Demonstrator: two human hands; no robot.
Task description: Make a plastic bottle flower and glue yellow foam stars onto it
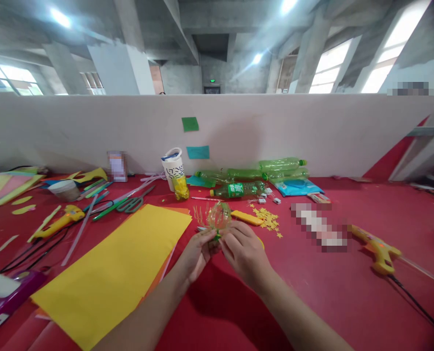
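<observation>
Nearest, above the red table [297, 302]: left hand [199, 253] closed round the green neck end of a cut bottle piece [220, 217]; right hand [249, 253] with fingers bunched in a pinch at the same end; exact fingertip contact hidden. Piece is upright between the hands, neck down, clear body up; thin strands splay out on its left side, so cutting of this one looks well advanced, judging by eye; handwork at the neck looks under way, unfinished; whether anything is fixed there, cannot tell.

Beside the left forearm, yellow sheets [118, 273], the top one flat and apparently uncut; just past the hands, a yellow ridged tool [246, 217] and a spread of small yellow stars [270, 219], loose, attached to nothing visible; glue gun [383, 256] lies out to the right, another glue gun [59, 223] to the left, neither in hand; scissors [133, 204] lie free too.

Farther, a labelled bottle [235, 190] on its side, looks whole; green bottles [284, 164] behind it, capped ones among them, seemingly unworked; white cup [173, 170] stands near the partition [92, 122].
</observation>
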